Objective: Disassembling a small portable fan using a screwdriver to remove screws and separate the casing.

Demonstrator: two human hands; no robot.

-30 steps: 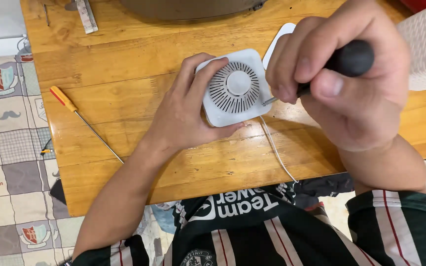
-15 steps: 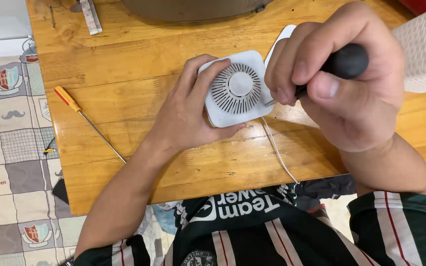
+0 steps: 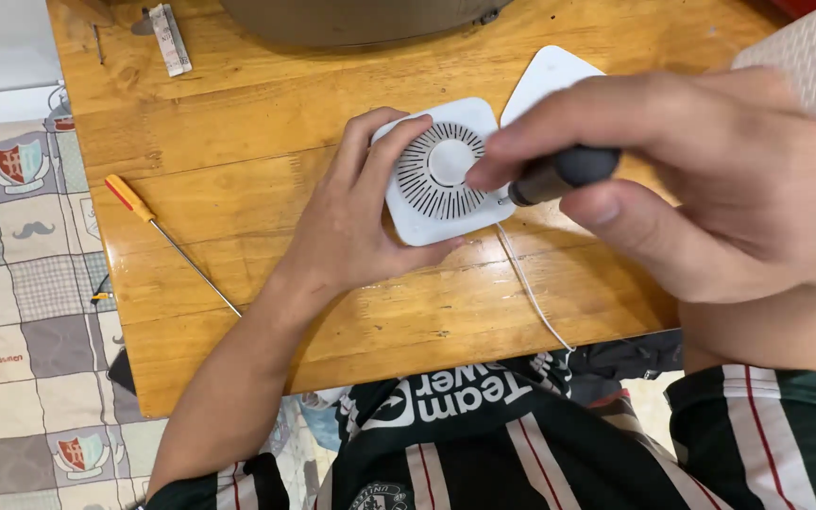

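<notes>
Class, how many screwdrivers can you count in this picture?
2: a black-handled screwdriver gripped in the right hand at the white fan grille; an orange-handled screwdriver lying on the wooden table.

A home: wooden table [image 3: 238, 113] over a patchwork-patterned floor mat [image 3: 11, 283], spare screwdriver [image 3: 167, 241].
</notes>
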